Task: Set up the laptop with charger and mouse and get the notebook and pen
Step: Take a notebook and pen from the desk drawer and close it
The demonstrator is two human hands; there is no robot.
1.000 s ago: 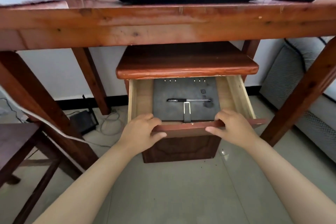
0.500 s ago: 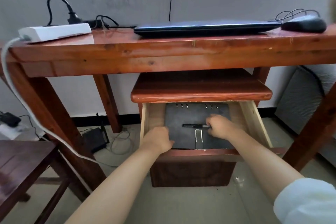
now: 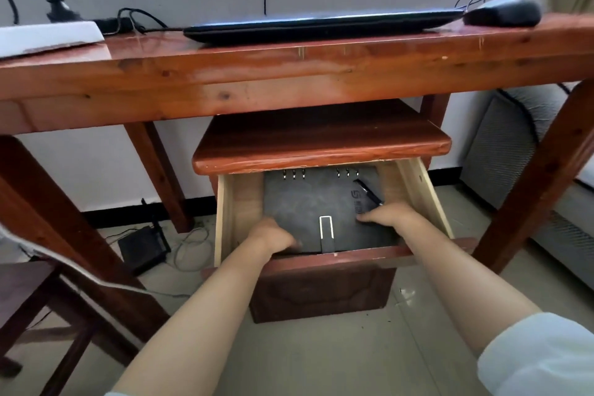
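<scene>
Notebook (image 3: 308, 202) lies flat in the open drawer (image 3: 414, 183), with both hands on it.

The dark notebook has small rings along its far edge and a strap down the middle of its near edge. The left hand (image 3: 273, 238) is at the notebook's near left corner, fingers curled down over the edge; I cannot tell if it grips tight. The right hand (image 3: 390, 215) rests on the notebook's right side and holds the black pen (image 3: 368, 191), which points up and away past the notebook's far right corner. High above the notebook, on the wooden desk (image 3: 289, 74), sit the shut laptop (image 3: 321, 26) and the mouse (image 3: 503, 13).
</scene>
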